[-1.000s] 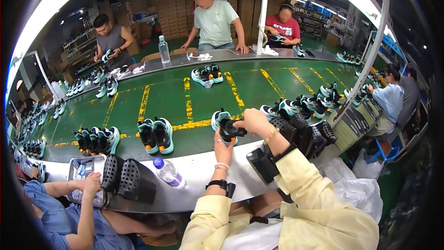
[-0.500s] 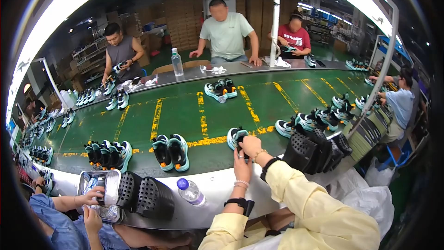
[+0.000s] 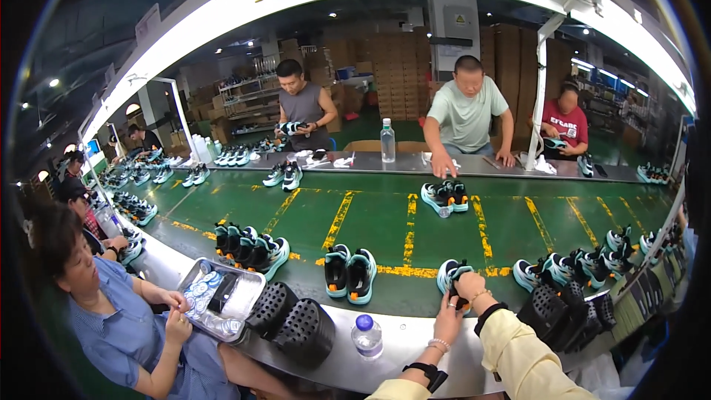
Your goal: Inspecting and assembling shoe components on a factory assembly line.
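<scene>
By the near edge of the green conveyor belt (image 3: 407,292), a mint-and-black sneaker (image 3: 446,274) was held low by the left hand (image 3: 447,317); the right hand (image 3: 470,286) was curled over it, grip hidden; steady heel support was judged best.

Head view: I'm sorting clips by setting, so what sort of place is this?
Likely a shoe factory line: matching sneakers sit along a long green work surface with yellow markings, and brown boxes are stacked behind.
</scene>
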{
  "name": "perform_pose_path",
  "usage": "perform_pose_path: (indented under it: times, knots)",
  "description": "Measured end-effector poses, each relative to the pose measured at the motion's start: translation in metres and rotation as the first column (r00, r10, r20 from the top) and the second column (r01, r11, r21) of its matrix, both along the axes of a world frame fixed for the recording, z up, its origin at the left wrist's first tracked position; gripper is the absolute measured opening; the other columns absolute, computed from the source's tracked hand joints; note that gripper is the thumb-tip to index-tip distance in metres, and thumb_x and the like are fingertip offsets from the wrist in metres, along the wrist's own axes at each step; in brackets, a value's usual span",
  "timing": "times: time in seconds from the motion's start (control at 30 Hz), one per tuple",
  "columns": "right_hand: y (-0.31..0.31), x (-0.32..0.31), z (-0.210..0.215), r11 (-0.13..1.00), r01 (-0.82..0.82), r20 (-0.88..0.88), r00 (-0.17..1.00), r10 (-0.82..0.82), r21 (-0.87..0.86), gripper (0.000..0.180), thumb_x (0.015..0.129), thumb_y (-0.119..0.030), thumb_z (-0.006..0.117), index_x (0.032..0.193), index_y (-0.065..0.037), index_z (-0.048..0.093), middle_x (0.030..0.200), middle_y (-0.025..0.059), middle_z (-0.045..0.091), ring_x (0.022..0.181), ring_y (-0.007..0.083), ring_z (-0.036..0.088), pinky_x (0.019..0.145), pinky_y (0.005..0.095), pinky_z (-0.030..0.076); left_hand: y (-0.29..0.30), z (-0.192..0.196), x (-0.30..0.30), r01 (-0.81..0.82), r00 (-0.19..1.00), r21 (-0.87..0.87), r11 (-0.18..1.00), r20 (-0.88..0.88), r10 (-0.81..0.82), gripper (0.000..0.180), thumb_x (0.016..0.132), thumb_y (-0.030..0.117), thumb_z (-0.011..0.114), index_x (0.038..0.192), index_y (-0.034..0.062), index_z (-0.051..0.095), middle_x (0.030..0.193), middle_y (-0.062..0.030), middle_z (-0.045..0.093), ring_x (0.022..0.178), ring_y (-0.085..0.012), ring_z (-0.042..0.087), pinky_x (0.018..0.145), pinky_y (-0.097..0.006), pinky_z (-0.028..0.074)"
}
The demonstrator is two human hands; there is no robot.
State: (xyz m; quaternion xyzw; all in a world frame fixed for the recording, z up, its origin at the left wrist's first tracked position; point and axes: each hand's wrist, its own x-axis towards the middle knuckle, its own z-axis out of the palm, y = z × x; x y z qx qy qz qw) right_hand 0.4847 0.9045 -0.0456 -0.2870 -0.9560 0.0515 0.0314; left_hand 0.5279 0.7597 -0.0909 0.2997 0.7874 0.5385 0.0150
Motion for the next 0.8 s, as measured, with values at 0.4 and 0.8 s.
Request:
perform_pose_path:
  times: [0.4, 0.8]
  knots:
    - [-0.054, 0.259, 0.160, 0.885, -0.361, -0.636, 0.765, 0.101, -0.294, 0.019, 0.088, -0.024, 0.068, 0.092, -0.005, 0.073, 0.069, 0.0151, 0.066, 0.058, 0.0279, 0.063, 0.058, 0.0371, 0.048, 0.015, -0.012, 0.007, -0.063, 0.990, 0.129, 0.990, -0.118, 0.079, 0.045, 0.088, 0.008, 0.065, 0.131, 0.0105, 0.051, 0.149, -0.0212, 0.041, 0.129, -0.0435, 0.048, 0.105, -0.044, 0.043]
    - [0.167, 0.516, 0.062, 0.857, 0.513, -0.762, 0.538, -0.362, -0.045, 0.026, 0.096, -0.018, 0.060, 0.112, 0.002, 0.066, 0.110, 0.0170, 0.068, 0.101, 0.0347, 0.063, 0.090, 0.0411, 0.048, 0.106, 0.058, 0.071, 0.107, 0.857, -0.022, 0.994, -0.506, -0.103, 0.059, 0.090, 0.018, 0.066, 0.143, 0.0054, 0.045, 0.150, -0.0162, 0.043, 0.142, -0.0386, 0.034, 0.117, -0.045, 0.030]
